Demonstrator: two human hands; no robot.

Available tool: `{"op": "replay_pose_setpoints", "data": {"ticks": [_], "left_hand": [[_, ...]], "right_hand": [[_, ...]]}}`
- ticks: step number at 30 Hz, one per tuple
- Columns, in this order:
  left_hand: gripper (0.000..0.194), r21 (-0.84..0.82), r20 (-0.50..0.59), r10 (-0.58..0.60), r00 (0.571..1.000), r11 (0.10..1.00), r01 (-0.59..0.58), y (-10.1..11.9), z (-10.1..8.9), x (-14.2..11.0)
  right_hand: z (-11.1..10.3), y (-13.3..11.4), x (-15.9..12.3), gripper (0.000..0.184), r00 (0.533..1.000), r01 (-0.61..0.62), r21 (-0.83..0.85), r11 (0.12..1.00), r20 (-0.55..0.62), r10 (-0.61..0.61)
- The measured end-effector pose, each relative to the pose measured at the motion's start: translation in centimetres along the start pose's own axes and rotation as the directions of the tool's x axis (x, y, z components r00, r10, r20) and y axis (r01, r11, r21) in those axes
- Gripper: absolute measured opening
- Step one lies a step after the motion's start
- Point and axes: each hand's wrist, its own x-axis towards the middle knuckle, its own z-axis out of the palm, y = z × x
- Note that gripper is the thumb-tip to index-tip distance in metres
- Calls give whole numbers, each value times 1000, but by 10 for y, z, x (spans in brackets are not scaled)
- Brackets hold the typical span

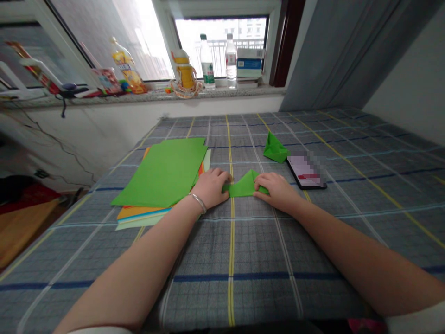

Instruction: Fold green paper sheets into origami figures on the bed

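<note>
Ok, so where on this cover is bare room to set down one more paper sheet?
Bare grey checked cover lies in front of the folded green paper, and right of the black rectangular phone. Crowded: the coloured paper stack beside your left hand.

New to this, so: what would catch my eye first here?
A folded green paper piece lies between the left hand and right hand, centre of the grey checked cloth. Left of it lies a stack of coloured paper sheets topped by bright green. Beyond, a small green origami boat sits beside a black smartphone.
</note>
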Motion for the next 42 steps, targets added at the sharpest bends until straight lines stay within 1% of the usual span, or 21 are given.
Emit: {"op": "replay_pose_setpoints", "data": {"ticks": [1, 2, 4, 5, 7, 10, 14, 17, 20, 23, 27, 31, 35, 39, 41, 42], "left_hand": [[30, -14, -44, 80, 996, 997, -81, 5, 1, 0], [30, -39, -76, 176, 981, 983, -179, 11, 2, 0], [29, -142, -60, 377, 924, 913, -382, 21, 7, 1], [29, -190, -60, 425, 903, 884, -428, 25, 10, 1], [26, -253, -58, 453, 889, 855, -453, 32, 18, 2], [25, -337, -51, 421, 905, 846, -413, 35, 25, 2], [21, -407, -25, 369, 929, 845, -346, 33, 27, 2], [19, -425, -18, 379, 925, 834, -350, 32, 25, 2], [21, -430, -16, 407, 913, 822, -373, 32, 25, 1], [31, -414, 14, 435, 900, 822, -391, 32, 25, 1], [49, -356, 85, 453, 887, 845, -398, 33, 25, 0], [57, -289, 124, 449, 885, 869, -401, 36, 25, 0], [61, -247, 119, 453, 884, 875, -416, 37, 27, -1], [61, -220, 76, 471, 879, 868, -446, 37, 29, -2], [59, -205, 58, 476, 878, 866, -456, 37, 30, -2], [59, -200, 54, 475, 878, 867, -457, 38, 30, -2]], "right_hand": [[0, 0, 0, 15, 1000, 0, 1, 1000, 1, 0], [0, 0, 0, 15, 1000, 0, 3, 1000, 0, 0], [1, -1, 0, 14, 1000, -3, 11, 1000, -3, 3], [1, -1, 0, 13, 1000, -6, 16, 1000, -4, 6], [1, -1, 0, 11, 1000, -14, 23, 1000, -5, 14], [1, 3, 0, 9, 1000, -8, 46, 999, 2, 8], [0, 17, -2, 16, 1000, -23, 59, 998, -1, 23], [-2, 27, -5, 23, 998, -64, 47, 997, -11, 65], [-4, 32, -8, 26, 994, -106, 15, 994, -31, 106], [-6, 33, -9, 26, 989, -142, -29, 989, -40, 141], [-9, 36, -9, 28, 987, -158, -55, 986, -13, 158], [-15, 40, -10, 25, 988, -157, -43, 987, -16, 156], [-26, 46, -12, 22, 979, -191, 26, 981, -72, 192], [-40, 52, -17, 22, 961, -226, 67, 972, -148, 233], [-47, 53, -19, 21, 962, -211, 86, 974, -161, 223], [-49, 52, -20, 20, 970, -182, 94, 979, -148, 195]]}}
